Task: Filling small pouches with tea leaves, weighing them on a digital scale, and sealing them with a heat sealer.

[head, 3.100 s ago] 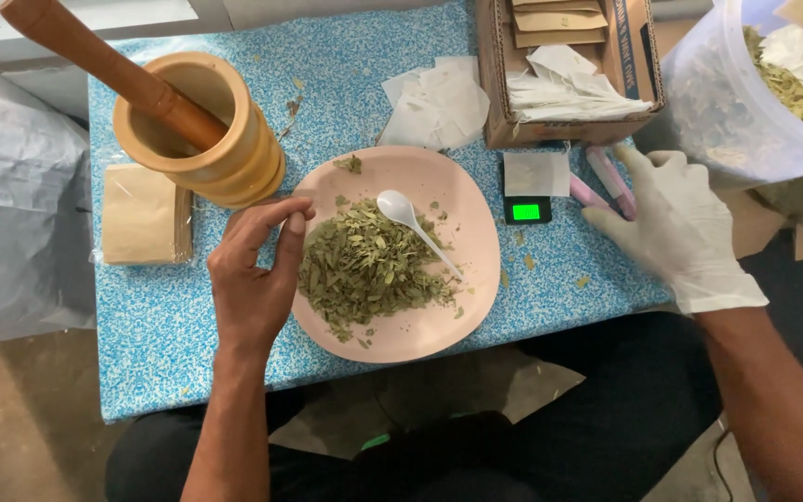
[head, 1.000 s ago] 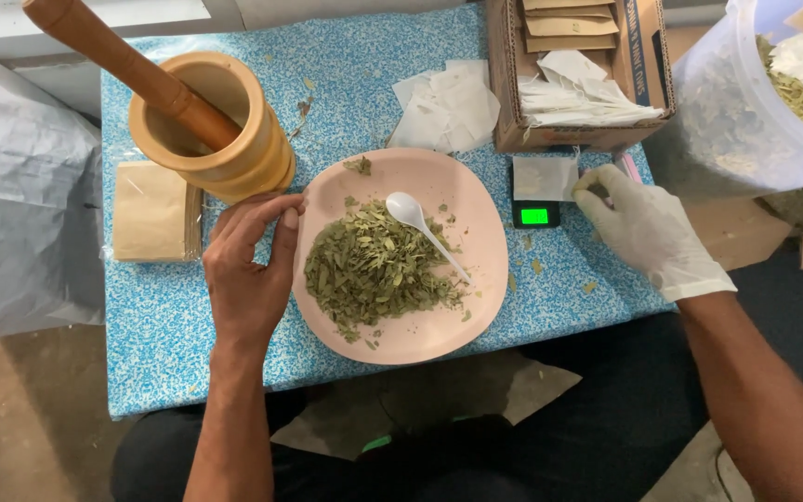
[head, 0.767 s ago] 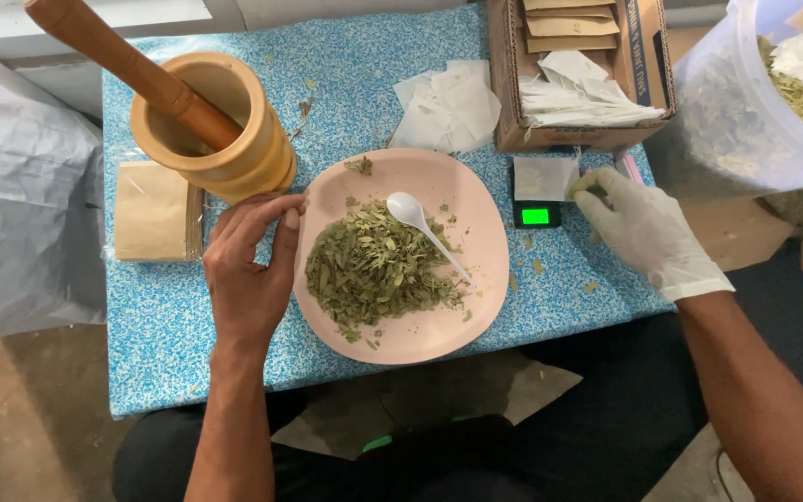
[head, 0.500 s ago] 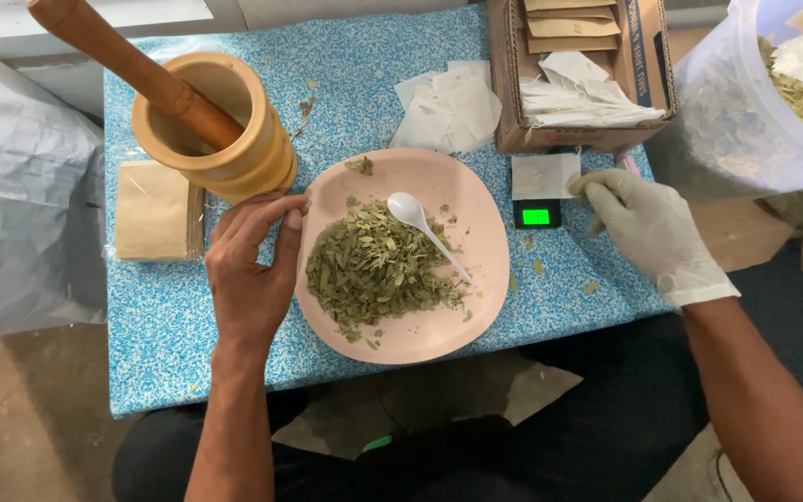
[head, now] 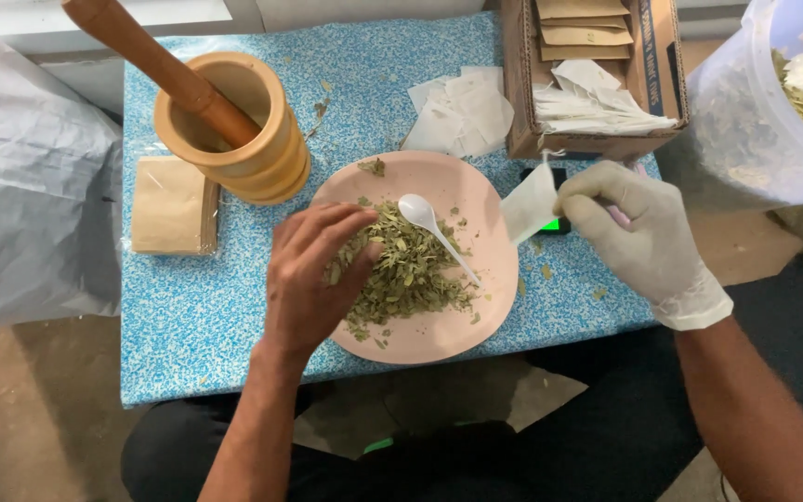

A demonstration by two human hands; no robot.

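Observation:
A pink plate (head: 485, 307) on the blue speckled table holds a heap of dried green leaves (head: 406, 274) and a white plastic spoon (head: 434, 231). My bare left hand (head: 313, 279) rests on the left side of the heap, fingers curled into the leaves. My right hand (head: 643, 237) wears a white glove and pinches a small white sachet (head: 529, 202) by its top, lifted over a small digital scale (head: 555, 223) with a green display, just right of the plate.
A wooden mortar (head: 239, 130) with a pestle (head: 155, 65) stands at the back left, brown packets (head: 171, 204) beside it. Loose white sachets (head: 462, 112) lie behind the plate. A cardboard box (head: 597, 74) of sachets and envelopes and a plastic bag of leaves (head: 773, 102) stand at right.
My left hand moved from the plate's rim onto the leaf heap. My right hand picked the white sachet up off the scale.

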